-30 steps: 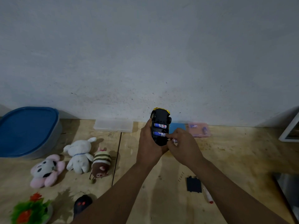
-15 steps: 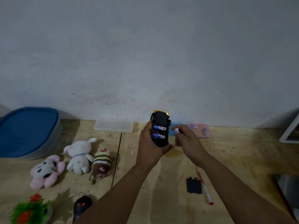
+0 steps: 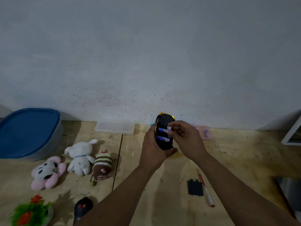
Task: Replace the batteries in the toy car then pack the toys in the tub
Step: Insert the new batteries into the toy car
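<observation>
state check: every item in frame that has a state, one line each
toy car: upside down, battery bay open, two batteries seated
battery: in right hand's pinch, at the bay
left hand: grip around car
right hand: pinching battery
battery cover: off, flat on table
screwdriver: lying beside cover, untouched
tub: lid on
pink box: contents unclear
plush toys: lying on table, unpacked

- L hand (image 3: 154,154) & R hand (image 3: 187,139): we see both bare, no gloves, rings or watch.
- Forearms: bare up to the frame's bottom edge, no sleeve in view, no bands or straps at the wrists.
- Nails: too dim & small for us to tell.
</observation>
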